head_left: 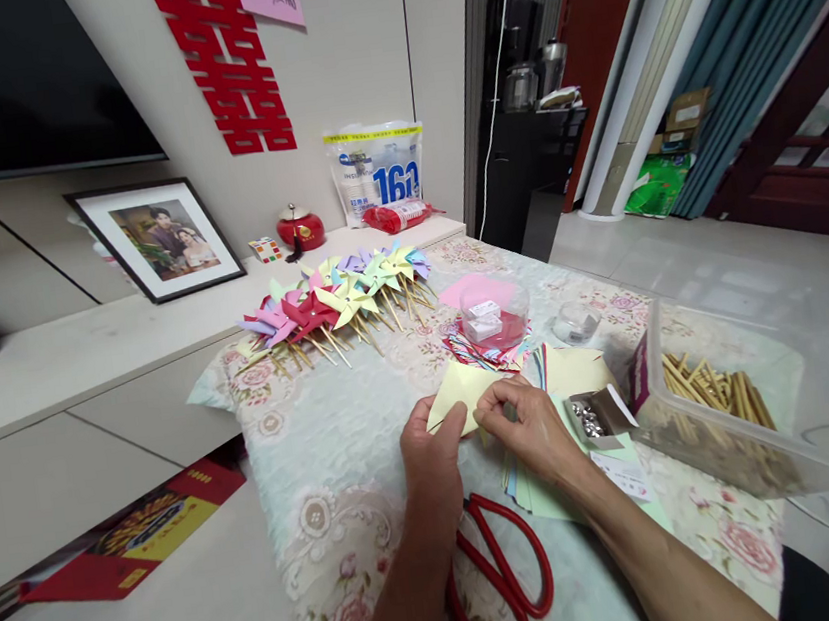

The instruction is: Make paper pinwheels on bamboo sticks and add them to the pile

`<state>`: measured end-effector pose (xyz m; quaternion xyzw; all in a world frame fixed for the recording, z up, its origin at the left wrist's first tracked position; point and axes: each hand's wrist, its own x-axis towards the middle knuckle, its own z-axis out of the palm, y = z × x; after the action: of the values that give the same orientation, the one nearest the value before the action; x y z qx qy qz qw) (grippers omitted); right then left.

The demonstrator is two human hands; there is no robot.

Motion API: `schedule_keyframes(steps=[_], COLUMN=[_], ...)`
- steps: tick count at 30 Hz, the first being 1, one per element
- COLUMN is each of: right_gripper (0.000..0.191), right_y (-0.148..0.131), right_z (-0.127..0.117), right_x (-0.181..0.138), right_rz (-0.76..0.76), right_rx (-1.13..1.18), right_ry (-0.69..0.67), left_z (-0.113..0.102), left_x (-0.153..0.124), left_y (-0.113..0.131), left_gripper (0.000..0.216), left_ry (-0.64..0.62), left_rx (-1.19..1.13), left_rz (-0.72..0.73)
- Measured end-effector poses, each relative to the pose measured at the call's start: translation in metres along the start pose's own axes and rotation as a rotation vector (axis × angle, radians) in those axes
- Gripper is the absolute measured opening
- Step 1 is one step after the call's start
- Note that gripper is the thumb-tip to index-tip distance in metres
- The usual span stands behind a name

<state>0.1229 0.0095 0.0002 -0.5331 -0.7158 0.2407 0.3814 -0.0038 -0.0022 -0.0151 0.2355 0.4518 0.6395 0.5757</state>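
Looks like the yellow paper (456,386) is being pinched by left hand (432,454) and right hand (532,425), fingers (452,417) closed on its edge, so it's being held steady.

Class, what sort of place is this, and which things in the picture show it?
Probably a home living room: a framed photo on a low cabinet, a wall television, and a floral-cloth table where the left hand and right hand pinch yellow paper near pinwheels.
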Motion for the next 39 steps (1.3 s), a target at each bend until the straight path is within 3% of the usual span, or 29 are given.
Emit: schedule_keyframes(steps=[16, 20, 22, 26, 30, 35, 39], right_gripper=[0.018, 0.019, 0.034, 0.066, 0.077, 0.089, 0.093], right_y=[-0.004, 0.0, 0.004, 0.009, 0.006, 0.004, 0.009], right_z=[-0.006, -0.022, -0.027, -0.03, -0.029, -0.026, -0.021], right_x=[0.001, 0.005, 0.008, 0.009, 0.005, 0.003, 0.005], right_rz=[0.034, 0.081, 0.143, 0.293, 0.375, 0.396, 0.391], right_rx=[0.069, 0.195, 0.259, 0.554, 0.782, 0.795, 0.748], right_ry=[-0.043, 0.082, 0.128, -0.074, -0.297, -0.422, -0.423], left_z=[-0.007, -0.014, -0.017, -0.02, -0.02, -0.018, -0.017], left_x=[0.006, 0.008, 0.007, 0.004, 0.003, 0.003, 0.002], left_y=[-0.001, 0.003, 0.007, 0.013, 0.014, 0.015, 0.015], left_gripper=[0.032, 0.038, 0.041, 0.043, 0.041, 0.035, 0.032], left_ry=[0.039, -0.056, -0.131, -0.239, -0.265, -0.261, -0.291], left_rx=[0.184, 0.176, 0.177, 0.193, 0.272, 0.375, 0.417], left_rz=[0.037, -0.073, -0.134, -0.225, -0.225, -0.199, -0.203])
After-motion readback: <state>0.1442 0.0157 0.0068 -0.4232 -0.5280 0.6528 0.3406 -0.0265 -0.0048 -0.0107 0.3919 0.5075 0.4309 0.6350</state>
